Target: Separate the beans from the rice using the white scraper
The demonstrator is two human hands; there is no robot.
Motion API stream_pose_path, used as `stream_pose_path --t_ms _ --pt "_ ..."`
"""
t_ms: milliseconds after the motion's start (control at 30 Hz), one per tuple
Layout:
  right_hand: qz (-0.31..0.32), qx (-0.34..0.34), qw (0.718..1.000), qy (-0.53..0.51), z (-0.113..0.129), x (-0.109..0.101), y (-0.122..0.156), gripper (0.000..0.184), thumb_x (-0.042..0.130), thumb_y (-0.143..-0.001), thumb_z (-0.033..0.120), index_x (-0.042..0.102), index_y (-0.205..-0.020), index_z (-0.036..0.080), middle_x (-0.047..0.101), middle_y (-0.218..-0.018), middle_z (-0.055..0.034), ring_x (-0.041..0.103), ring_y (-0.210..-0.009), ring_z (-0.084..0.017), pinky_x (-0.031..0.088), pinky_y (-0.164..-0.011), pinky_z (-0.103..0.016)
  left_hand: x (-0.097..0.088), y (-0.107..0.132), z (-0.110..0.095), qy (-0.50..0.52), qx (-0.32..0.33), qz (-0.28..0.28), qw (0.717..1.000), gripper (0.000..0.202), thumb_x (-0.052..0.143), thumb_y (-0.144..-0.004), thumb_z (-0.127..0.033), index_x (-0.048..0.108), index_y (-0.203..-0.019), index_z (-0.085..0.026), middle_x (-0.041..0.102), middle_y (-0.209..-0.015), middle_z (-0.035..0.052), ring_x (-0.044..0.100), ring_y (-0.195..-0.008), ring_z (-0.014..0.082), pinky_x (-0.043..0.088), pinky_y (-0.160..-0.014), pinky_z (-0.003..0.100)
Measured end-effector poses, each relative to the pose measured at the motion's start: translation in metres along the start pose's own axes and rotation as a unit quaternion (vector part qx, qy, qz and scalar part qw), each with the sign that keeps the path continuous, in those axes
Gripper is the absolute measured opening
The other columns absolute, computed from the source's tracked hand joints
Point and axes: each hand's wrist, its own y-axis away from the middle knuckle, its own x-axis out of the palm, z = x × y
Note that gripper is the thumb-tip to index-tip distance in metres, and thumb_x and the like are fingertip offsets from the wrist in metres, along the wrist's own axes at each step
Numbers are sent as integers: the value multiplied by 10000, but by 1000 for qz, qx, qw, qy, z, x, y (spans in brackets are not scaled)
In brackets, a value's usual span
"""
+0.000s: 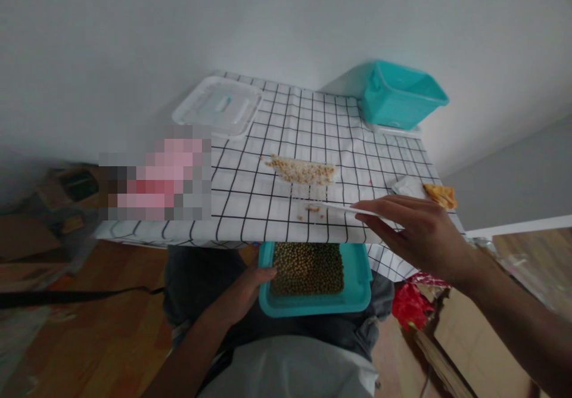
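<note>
My left hand (248, 288) grips the left side of a teal bin (357, 302), thumb over its rim. The bin sits at my lap against the table's front edge and holds a layer of small greenish-tan beans (308, 270). Above the table, my right hand (411, 231) pinches a thin, flat white strip (342, 207) that points left; its exact kind I cannot make out. Beyond the strip's tip lies a spread of yellowish and white grains (304, 170) on the checked tablecloth (286, 106). A few loose pieces (313, 209) lie closer to the front edge.
A translucent lid (218, 106) lies at the back left. At the back right stands another teal bin (397, 103). A crumpled orange-yellow wrapper (440, 195) is near the right edge. Something pink (165, 174) on the left is pixelated. Cardboard (482, 338) lies on the floor.
</note>
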Motion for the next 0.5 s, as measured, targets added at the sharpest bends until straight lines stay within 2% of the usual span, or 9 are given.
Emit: stream_pose_path --t_ms 200,500 --pt "2 -1 1000 11 -8 2 -5 258 581 -878 216 613 -1133 230 697 -957 10 641 -825 -103 495 -719 -249 7 1 -5 -8 -2 -15 1000 470 507 -849 -247 509 -1318 -206 717 -1108 78 636 -1056 292 475 -921 444" --pt "50 -13 999 -10 -3 -4 5 297 576 -875 191 597 -1168 237 689 -984 -8 633 -874 -124 491 -755 -274 13 -2 -8 -7 2 -7 1000 470 558 -814 -243 539 -1282 -197 691 -1165 73 620 -1080 291 470 -930 432"
